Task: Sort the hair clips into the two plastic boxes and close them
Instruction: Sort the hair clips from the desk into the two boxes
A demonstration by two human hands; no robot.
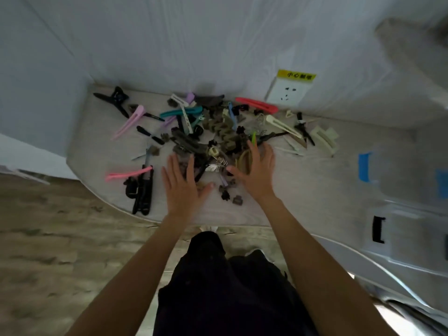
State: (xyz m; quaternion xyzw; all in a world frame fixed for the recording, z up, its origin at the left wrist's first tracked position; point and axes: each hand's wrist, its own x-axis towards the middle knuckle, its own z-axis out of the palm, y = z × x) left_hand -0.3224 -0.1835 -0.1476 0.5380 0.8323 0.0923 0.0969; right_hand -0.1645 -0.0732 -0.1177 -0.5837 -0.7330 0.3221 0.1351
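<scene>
Both hands were out over the pile of hair clips on the pale counter. The left hand lay flat, fingers spread wide, at the pile's near side, holding nothing. The right hand was spread just as wide, fingertips reaching into the heap, nothing gripped that could be seen. The heap itself was too tangled to count.

Around it, loose pieces could be picked out. Two pink duckbill clips: one toward the far left corner, one at the left edge. One teal clip behind the pile. One red clip along the far edge, just below the wall socket. One black claw clip sat in the far left corner. One cream claw clip lay to the right. Several long black clips bunched at the near left edge. At the right, two clear plastic boxes showed, blurred, with blue tape on them.
</scene>
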